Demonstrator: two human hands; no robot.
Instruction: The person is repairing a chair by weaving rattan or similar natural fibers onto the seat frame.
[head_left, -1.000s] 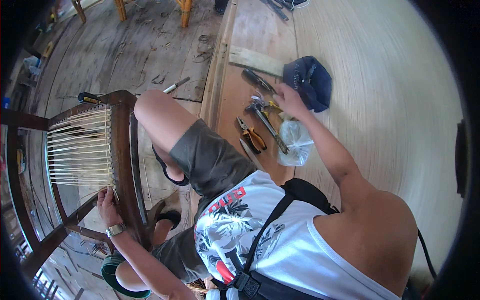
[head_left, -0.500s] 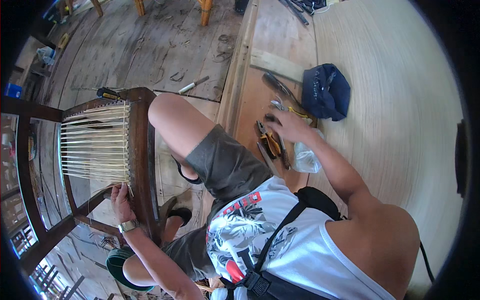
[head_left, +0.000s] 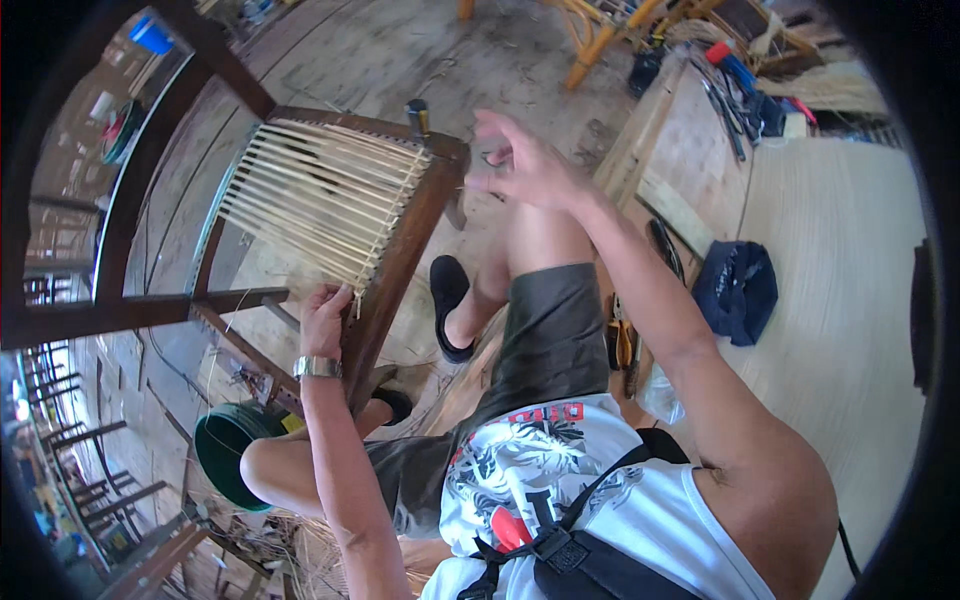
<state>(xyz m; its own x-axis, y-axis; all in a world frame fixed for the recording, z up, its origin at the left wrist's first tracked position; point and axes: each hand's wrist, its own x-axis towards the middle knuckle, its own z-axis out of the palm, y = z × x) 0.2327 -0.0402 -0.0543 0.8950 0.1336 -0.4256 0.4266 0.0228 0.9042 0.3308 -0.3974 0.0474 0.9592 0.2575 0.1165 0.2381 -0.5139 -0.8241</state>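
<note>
A dark wooden chair frame point(head_left: 400, 250) lies tilted against my knee, its seat strung with pale cane strands point(head_left: 320, 200). My left hand point(head_left: 325, 318), a watch on its wrist, grips the strand ends at the near rail of the seat. My right hand point(head_left: 525, 165) is raised beside the chair's far corner. Its thumb and forefinger pinch something too small to name while the other fingers spread upward. A tool with a dark handle point(head_left: 417, 113) rests on that corner.
Pliers point(head_left: 620, 342), other hand tools point(head_left: 662, 245), a clear plastic bag point(head_left: 660, 395) and a dark blue cloth cap point(head_left: 736, 290) lie on the wooden platform at my right. A green basin point(head_left: 222, 455) stands under my left knee. More chair frames stand at the left.
My right hand has left the tools on the platform and swung up and left to the chair's corner. The view has shifted toward the chair. My left hand stays on the strands.
</note>
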